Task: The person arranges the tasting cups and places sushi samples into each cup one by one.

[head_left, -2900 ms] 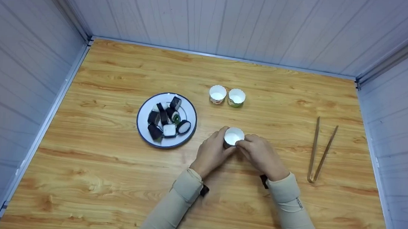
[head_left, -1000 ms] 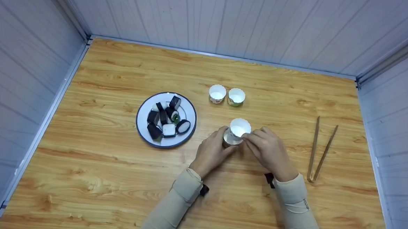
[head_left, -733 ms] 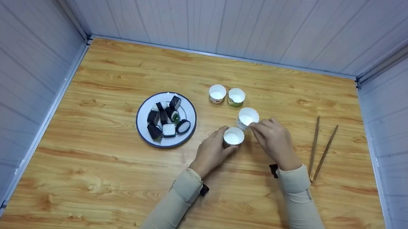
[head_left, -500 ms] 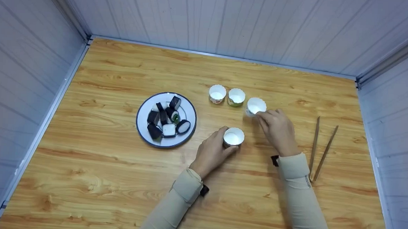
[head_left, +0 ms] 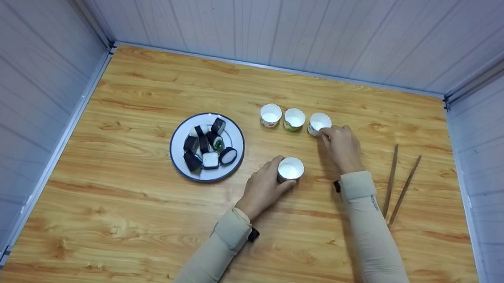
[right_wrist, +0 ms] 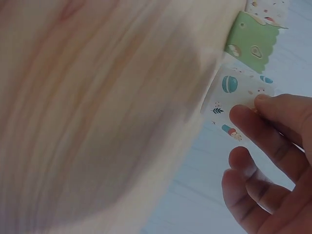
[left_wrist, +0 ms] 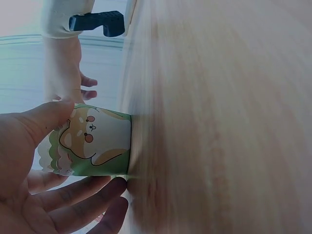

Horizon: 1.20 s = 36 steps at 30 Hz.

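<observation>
My left hand (head_left: 262,187) curls round a green paper baking cup (left_wrist: 97,139) with a dog print, upright on the table. Doubled scalloped edges at its rim show cups nested together. My right hand (head_left: 342,148) pinches the rim of a white paper baking cup (right_wrist: 229,92) with small coloured prints, thumb and forefinger at the edge, other fingers loose. That cup stands at the right end of a row. Beside it are a green-sided baking cup (head_left: 294,119) and a white printed baking cup (head_left: 271,115). All these cups stand mouth up and look white inside.
To the left, a blue-rimmed white plate (head_left: 177,163) bears several sushi pieces (head_left: 211,160). Metal tongs (head_left: 391,179) lie spread on the right, beyond the right forearm. Pale panel walls (head_left: 258,25) enclose the wooden table (head_left: 122,221) at the back and sides.
My right hand has lifted one baking cup out of the stack in my left hand and carried it up and right to the end of the row. The left hand has stayed in place.
</observation>
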Each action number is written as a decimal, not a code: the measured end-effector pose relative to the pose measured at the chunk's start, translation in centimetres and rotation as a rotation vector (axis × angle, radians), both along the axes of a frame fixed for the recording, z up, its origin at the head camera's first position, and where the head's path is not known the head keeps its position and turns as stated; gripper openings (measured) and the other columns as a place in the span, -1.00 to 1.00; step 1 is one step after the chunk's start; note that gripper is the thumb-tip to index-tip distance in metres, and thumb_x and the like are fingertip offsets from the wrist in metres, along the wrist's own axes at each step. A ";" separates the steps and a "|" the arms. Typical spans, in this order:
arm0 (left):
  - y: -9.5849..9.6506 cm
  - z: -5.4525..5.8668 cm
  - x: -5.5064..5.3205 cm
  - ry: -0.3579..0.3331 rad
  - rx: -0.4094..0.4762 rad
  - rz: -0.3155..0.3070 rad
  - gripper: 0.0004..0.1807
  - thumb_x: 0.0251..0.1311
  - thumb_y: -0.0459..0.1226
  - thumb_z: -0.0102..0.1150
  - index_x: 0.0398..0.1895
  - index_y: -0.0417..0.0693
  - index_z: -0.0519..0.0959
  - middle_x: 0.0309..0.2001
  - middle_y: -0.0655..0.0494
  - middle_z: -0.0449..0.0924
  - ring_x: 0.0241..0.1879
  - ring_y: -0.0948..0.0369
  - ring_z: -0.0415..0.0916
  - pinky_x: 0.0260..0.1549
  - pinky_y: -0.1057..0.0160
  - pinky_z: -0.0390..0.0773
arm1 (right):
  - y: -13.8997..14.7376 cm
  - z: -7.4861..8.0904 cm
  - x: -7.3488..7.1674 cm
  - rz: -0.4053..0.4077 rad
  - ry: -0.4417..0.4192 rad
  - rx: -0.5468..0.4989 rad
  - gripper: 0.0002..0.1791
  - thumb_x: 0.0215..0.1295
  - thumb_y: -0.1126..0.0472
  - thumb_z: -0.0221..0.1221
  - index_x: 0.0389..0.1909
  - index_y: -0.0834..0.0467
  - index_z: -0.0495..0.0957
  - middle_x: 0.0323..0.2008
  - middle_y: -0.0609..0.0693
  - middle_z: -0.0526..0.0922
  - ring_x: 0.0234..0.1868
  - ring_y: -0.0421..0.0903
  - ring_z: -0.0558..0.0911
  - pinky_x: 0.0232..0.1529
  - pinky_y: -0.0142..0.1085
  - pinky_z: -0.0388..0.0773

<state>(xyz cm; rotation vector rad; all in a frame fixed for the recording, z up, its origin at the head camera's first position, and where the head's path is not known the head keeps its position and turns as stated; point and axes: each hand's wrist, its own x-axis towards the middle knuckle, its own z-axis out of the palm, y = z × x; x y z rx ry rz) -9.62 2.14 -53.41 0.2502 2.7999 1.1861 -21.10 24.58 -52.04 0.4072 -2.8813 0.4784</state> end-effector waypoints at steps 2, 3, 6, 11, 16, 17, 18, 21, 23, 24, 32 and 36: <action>0.0 0.0 0.0 -0.001 0.000 0.002 -0.23 0.18 0.07 0.38 0.38 0.01 0.36 0.15 -0.04 0.57 0.09 0.04 0.56 -0.04 -0.03 0.60 | 0.0 -0.2 -0.2 -0.002 -0.012 0.001 -0.84 0.40 0.23 0.25 -0.19 0.17 0.78 -0.28 0.14 0.75 -0.36 0.15 0.56 -0.36 0.01 0.57; 0.0 0.0 0.0 -0.002 0.003 0.003 -0.23 0.18 0.07 0.38 0.39 0.00 0.36 0.15 -0.04 0.57 0.09 0.04 0.56 -0.03 -0.03 0.60 | 0.0 -0.2 -0.2 -0.002 -0.015 0.000 -0.84 0.40 0.22 0.25 -0.19 0.16 0.78 -0.28 0.14 0.75 -0.36 0.16 0.56 -0.36 0.01 0.58; 0.1 -0.1 0.0 -0.009 0.006 0.003 -0.23 0.18 0.07 0.38 0.39 -0.01 0.36 0.15 -0.04 0.56 0.10 0.04 0.56 -0.02 -0.03 0.59 | -0.1 -0.4 -0.4 -0.006 -0.021 -0.007 -0.84 0.40 0.22 0.25 -0.18 0.16 0.78 -0.28 0.14 0.75 -0.35 0.15 0.56 -0.36 0.01 0.58; 0.2 -0.1 0.0 -0.011 0.006 0.004 -0.23 0.17 0.06 0.40 0.39 0.01 0.37 0.15 -0.04 0.57 0.10 0.05 0.56 -0.02 -0.03 0.59 | -0.2 -0.2 -0.4 -0.018 -0.030 0.007 -0.83 0.39 0.25 0.24 -0.11 0.16 0.76 -0.22 0.14 0.75 -0.31 0.17 0.58 -0.35 0.04 0.60; 0.1 0.0 0.0 -0.018 -0.006 0.009 -0.23 0.15 0.08 0.40 0.38 0.06 0.37 0.16 -0.01 0.57 0.11 0.07 0.56 -0.02 -0.04 0.59 | -0.3 0.2 0.1 -0.013 0.005 0.009 -0.78 0.37 0.27 0.26 -0.02 0.19 0.72 -0.22 0.15 0.75 -0.32 0.15 0.59 -0.38 0.00 0.62; 0.1 0.0 0.0 -0.022 -0.009 0.011 -0.23 0.15 0.09 0.39 0.38 0.07 0.37 0.16 0.00 0.57 0.11 0.08 0.56 -0.02 -0.04 0.58 | -0.3 0.4 0.3 -0.010 0.019 -0.001 -0.77 0.37 0.27 0.27 -0.01 0.19 0.72 -0.23 0.14 0.75 -0.33 0.14 0.59 -0.39 -0.01 0.62; 0.1 0.0 0.0 -0.025 -0.010 0.012 -0.23 0.15 0.09 0.39 0.38 0.08 0.37 0.16 0.00 0.57 0.11 0.08 0.55 -0.01 -0.04 0.58 | -0.3 0.6 0.6 -0.007 0.034 -0.011 -0.77 0.36 0.27 0.27 -0.01 0.20 0.71 -0.25 0.14 0.75 -0.35 0.14 0.59 -0.40 -0.02 0.61; 0.1 0.0 0.0 -0.030 -0.011 0.013 -0.23 0.15 0.09 0.40 0.39 0.07 0.37 0.17 -0.01 0.57 0.11 0.07 0.55 -0.01 -0.04 0.58 | -0.2 1.2 1.6 0.005 0.073 -0.042 -0.79 0.34 0.26 0.30 -0.05 0.21 0.72 -0.28 0.13 0.74 -0.36 0.12 0.59 -0.42 -0.04 0.61; 0.1 0.0 0.0 -0.032 -0.013 0.016 -0.23 0.15 0.09 0.40 0.39 0.08 0.37 0.16 -0.01 0.57 0.10 0.06 0.56 -0.02 -0.04 0.59 | -0.2 1.6 2.3 0.010 0.092 -0.053 -0.82 0.34 0.24 0.31 -0.09 0.19 0.73 -0.31 0.10 0.73 -0.38 0.10 0.59 -0.45 -0.05 0.61; 0.1 0.0 0.0 -0.034 -0.013 0.017 -0.23 0.15 0.08 0.40 0.39 0.08 0.36 0.16 -0.01 0.57 0.10 0.05 0.56 -0.02 -0.04 0.59 | -0.1 1.8 2.7 0.014 0.101 -0.056 -0.83 0.33 0.24 0.31 -0.11 0.19 0.74 -0.33 0.10 0.73 -0.39 0.09 0.59 -0.46 -0.04 0.60; 0.2 0.1 0.0 -0.060 -0.011 0.019 -0.24 0.16 0.06 0.40 0.39 0.06 0.36 0.16 -0.03 0.57 0.08 0.01 0.57 -0.05 -0.06 0.60 | -0.6 2.9 6.7 0.088 0.159 -0.043 -0.85 0.32 0.24 0.32 -0.15 0.19 0.74 -0.35 0.07 0.72 -0.44 0.04 0.58 -0.44 -0.07 0.63; 0.2 0.1 -0.1 -0.055 -0.015 0.017 -0.22 0.18 0.06 0.39 0.41 0.03 0.34 0.18 -0.05 0.55 0.10 0.00 0.56 -0.02 -0.07 0.58 | -1.1 3.2 8.6 0.128 0.183 -0.044 -0.87 0.30 0.26 0.33 -0.17 0.17 0.75 -0.37 0.04 0.71 -0.44 0.01 0.57 -0.52 -0.14 0.58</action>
